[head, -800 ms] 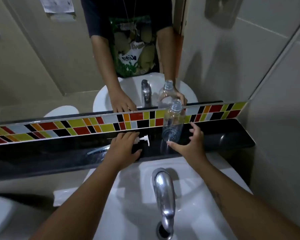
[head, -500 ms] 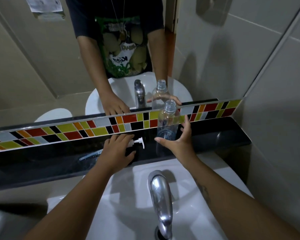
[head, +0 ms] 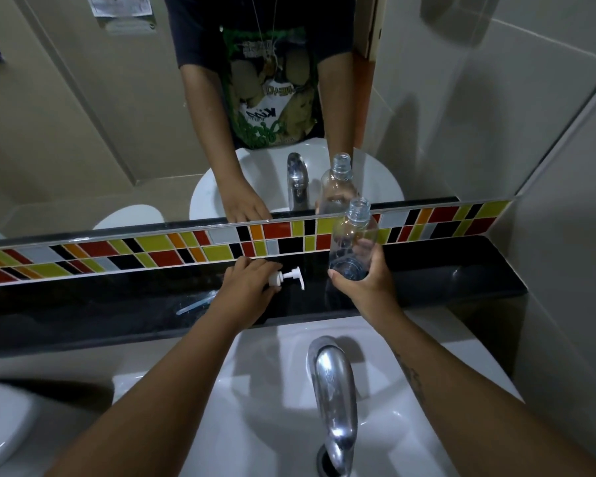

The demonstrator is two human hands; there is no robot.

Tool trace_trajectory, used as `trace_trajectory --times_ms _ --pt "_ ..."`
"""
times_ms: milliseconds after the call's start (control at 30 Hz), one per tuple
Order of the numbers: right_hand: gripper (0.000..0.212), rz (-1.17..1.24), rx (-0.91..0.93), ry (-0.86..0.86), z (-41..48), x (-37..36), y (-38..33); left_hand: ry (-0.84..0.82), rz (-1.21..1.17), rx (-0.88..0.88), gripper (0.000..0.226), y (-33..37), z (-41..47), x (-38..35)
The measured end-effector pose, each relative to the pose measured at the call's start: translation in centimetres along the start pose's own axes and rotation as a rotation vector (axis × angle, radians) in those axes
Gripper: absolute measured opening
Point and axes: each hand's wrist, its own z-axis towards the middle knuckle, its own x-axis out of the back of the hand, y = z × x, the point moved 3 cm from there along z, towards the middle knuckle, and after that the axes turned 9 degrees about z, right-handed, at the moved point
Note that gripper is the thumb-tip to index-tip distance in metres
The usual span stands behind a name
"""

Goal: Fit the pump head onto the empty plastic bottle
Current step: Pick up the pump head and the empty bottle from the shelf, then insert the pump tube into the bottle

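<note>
Empty plastic bottle (head: 353, 242) — clear, likely light, tippy; gripped low by right hand (head: 365, 287). Pump head (head: 288, 276) — left hand (head: 246, 287) closed on collar.

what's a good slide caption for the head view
Right hand holds the clear bottle; left hand grasps the pump head on the black ledge.

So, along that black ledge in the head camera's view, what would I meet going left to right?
dip tube → left hand → pump head → right hand wrapped around the bottle
</note>
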Motion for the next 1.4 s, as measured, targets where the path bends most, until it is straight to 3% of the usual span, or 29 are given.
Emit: trace_trajectory --times_ms 433,600,833,1000,1300,1400 --pt "0.069 -0.052 -0.014 0.014 0.1 0.0 0.4 0.257 -0.433 -0.012 0.04 1.9 0.2 14.4" --pt "0.071 -0.053 -0.037 0.015 0.2 0.0 0.6 0.349 -0.863 -0.041 0.015 3.1 0.3 19.5" --pt "0.07 -0.067 -0.028 0.021 -0.1 0.1 0.0 0.502 -1.198 -0.088 0.015 4.6 0.7 22.3" --pt "0.069 -0.086 -0.004 0.019 -0.4 0.1 -0.6 0.562 -1.315 -0.11 0.014 5.4 1.1 21.7" --pt "0.071 -0.133 0.036 0.018 -0.2 0.3 -0.5 0.501 -1.392 -0.169 0.013 6.1 2.3 20.2" --pt "0.073 -0.117 0.023 0.02 -0.2 0.2 -0.3 0.473 -1.374 -0.182 0.026 6.6 2.3 19.9"
